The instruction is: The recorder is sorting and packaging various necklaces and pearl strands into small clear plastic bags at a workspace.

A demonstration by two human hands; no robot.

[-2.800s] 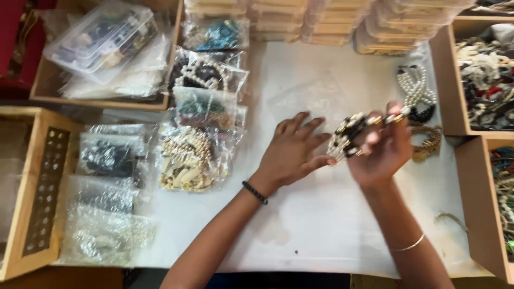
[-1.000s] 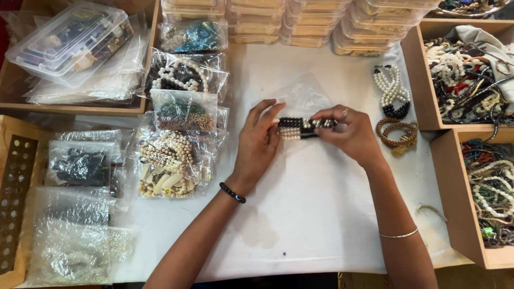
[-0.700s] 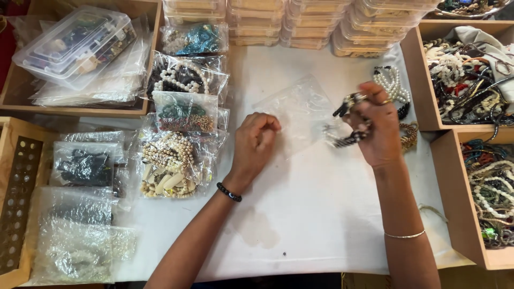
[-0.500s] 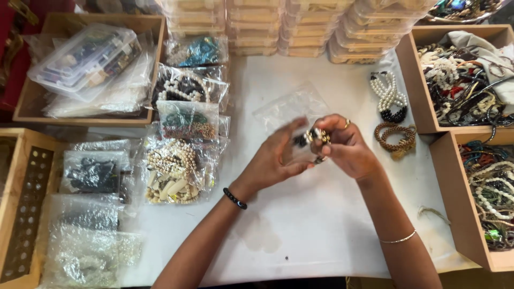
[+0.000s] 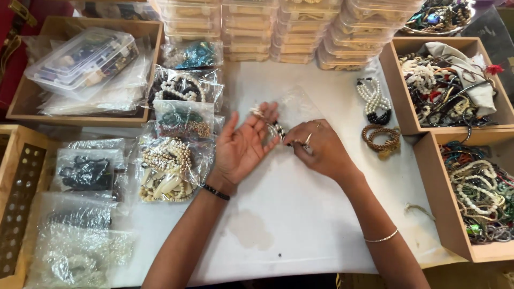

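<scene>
Nearest us, our left hand (image 5: pixel 243 147) lies palm up and open over the white table (image 5: pixel 300 225), its fingers under a beaded bracelet (image 5: pixel 272 127). Our right hand (image 5: pixel 320 147) pinches that bracelet's dark and pale beads, its grip closed on them. Just beyond lies a clear plastic bag (image 5: pixel 297 106). Farther back stand stacked plastic boxes (image 5: pixel 278 27).

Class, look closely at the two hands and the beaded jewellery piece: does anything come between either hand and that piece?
Nothing visible does. The left hand, palm up, has the beaded piece at its fingertips, and the right hand pinches it directly. A clear plastic bag lies just behind them on the white table, not between.
</scene>
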